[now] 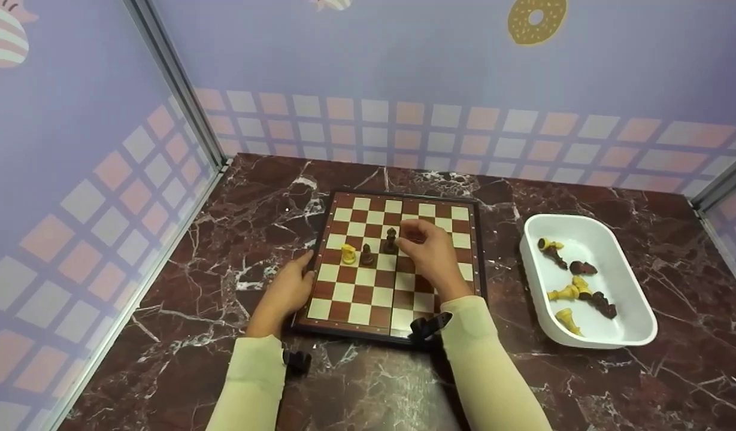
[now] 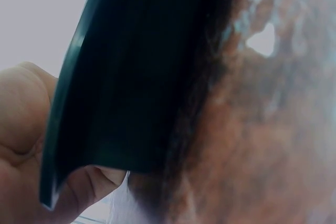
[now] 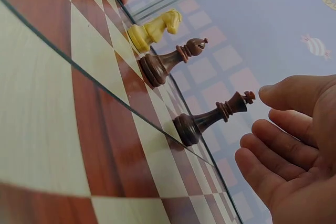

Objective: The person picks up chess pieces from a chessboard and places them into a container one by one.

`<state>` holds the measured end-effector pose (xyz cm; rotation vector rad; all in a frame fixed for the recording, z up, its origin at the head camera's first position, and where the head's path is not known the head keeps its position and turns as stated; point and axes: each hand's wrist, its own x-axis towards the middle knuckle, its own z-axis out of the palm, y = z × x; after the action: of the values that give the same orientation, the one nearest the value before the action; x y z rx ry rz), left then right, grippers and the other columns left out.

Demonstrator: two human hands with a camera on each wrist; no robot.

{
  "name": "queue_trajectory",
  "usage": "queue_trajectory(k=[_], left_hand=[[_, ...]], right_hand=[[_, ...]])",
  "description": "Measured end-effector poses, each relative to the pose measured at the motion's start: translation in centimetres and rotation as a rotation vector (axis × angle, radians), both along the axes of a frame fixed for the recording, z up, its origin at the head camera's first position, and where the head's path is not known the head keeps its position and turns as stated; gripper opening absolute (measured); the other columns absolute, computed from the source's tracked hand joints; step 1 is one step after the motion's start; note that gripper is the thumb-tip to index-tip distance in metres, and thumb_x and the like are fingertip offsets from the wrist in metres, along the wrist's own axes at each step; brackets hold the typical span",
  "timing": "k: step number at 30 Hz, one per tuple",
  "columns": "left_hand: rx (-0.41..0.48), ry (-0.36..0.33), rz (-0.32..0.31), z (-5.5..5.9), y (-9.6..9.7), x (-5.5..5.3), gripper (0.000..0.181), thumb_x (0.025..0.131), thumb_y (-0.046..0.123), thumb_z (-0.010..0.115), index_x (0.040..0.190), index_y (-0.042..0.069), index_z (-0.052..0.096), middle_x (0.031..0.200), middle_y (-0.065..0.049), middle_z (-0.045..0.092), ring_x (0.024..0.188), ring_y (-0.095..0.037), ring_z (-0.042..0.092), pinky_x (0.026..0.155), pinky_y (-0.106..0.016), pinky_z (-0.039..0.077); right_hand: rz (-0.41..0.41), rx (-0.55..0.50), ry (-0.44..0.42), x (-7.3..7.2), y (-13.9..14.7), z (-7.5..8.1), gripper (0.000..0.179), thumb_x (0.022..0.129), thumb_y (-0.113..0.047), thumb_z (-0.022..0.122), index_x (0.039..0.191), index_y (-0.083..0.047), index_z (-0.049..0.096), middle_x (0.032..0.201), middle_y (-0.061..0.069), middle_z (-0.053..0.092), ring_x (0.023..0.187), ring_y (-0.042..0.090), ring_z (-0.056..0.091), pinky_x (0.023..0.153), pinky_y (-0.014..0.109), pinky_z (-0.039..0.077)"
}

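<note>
A dark chess king (image 1: 390, 242) stands upright on a chessboard (image 1: 368, 295), its long axis vertical and its small cross pointing up. It is a little left of the board's centre fold, in the half farther from the wearer. The right-wrist view is tilted, so there the king seems to lean right, but its base sits flat on the board.

Left of the king and slightly nearer the wearer is a dark bishop (image 1: 366, 257), also upright, its knob on top. Just beyond it on the left stands a yellow knight (image 1: 348, 255), base down and head up. The board lies flat, its longer direction running away from the person.

A deep white tub (image 1: 595, 242) with rounded corners stands well to the right of the board, its long side running away from the wearer. Inside, yellow pieces (image 1: 560, 293) and dark pieces (image 1: 583, 267) lie tipped over at various angles, some touching near the middle.

The right hand (image 1: 430, 254) is beside the king, fingers loosely bent, thumb well spread from them. The thumb tip is close to the cross with a narrow gap between, and the hand has hold of nothing. The left hand (image 1: 287, 287) holds the board's left edge, thumb at the rim and fingers along the side; how firmly, I cannot tell.

Everything rests on a dark red marbled table (image 1: 176, 335).
</note>
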<state>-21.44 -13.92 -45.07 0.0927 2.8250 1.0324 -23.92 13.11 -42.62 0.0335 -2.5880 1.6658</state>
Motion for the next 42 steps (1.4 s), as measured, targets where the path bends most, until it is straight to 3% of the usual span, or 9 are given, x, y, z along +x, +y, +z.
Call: queue_trajectory(k=[5,12,21,33,42], left_hand=[[0.014,-0.002,0.003,0.0,0.2,0.1,0.050,0.094,0.013,0.044,0.142,0.008,0.032,0.139,-0.020,0.040,0.130,-0.034,0.036,0.107,-0.048,0.031],[0.020,-0.038,0.014,-0.1,0.2,0.2,0.051,0.095,0.015,0.043,0.143,0.010,0.029,0.142,-0.019,0.037,0.132,-0.033,0.034,0.107,-0.049,0.031],[0.005,0.004,0.019,-0.3,0.2,0.4,0.050,0.093,0.013,0.045,0.141,0.008,0.033,0.138,-0.022,0.041,0.129,-0.035,0.037,0.106,-0.049,0.031],[0.014,0.025,0.010,-0.2,0.2,0.3,0.049,0.093,0.012,0.045,0.140,0.006,0.034,0.136,-0.025,0.042,0.127,-0.037,0.039,0.106,-0.049,0.032],[0.016,-0.038,0.015,0.0,0.1,0.1,0.051,0.095,0.015,0.043,0.143,0.012,0.029,0.142,-0.018,0.037,0.130,-0.032,0.037,0.104,-0.048,0.034]], right_hand=[[-0.007,0.014,-0.040,-0.2,-0.3,-0.1,0.038,0.081,-0.029,0.067,0.117,-0.017,0.061,0.111,-0.002,0.063,0.105,0.014,0.059,0.088,0.035,0.049],[0.001,0.028,-0.028,-0.6,-0.8,-0.5,0.040,0.080,-0.029,0.067,0.117,-0.016,0.062,0.110,-0.002,0.065,0.104,0.015,0.059,0.091,0.037,0.047],[0.014,-0.027,-0.033,-1.0,-1.6,-1.2,0.037,0.080,-0.021,0.068,0.116,-0.016,0.063,0.103,-0.004,0.066,0.099,0.011,0.061,0.087,0.034,0.049],[0.011,0.014,0.031,-1.2,-2.0,-1.6,0.026,0.082,-0.015,0.066,0.108,-0.016,0.065,0.101,-0.002,0.066,0.095,0.010,0.061,0.084,0.034,0.050],[0.021,0.011,0.066,-1.3,-2.1,-1.3,0.023,0.083,-0.013,0.064,0.105,-0.016,0.067,0.102,0.001,0.068,0.094,0.011,0.061,0.083,0.035,0.050]])
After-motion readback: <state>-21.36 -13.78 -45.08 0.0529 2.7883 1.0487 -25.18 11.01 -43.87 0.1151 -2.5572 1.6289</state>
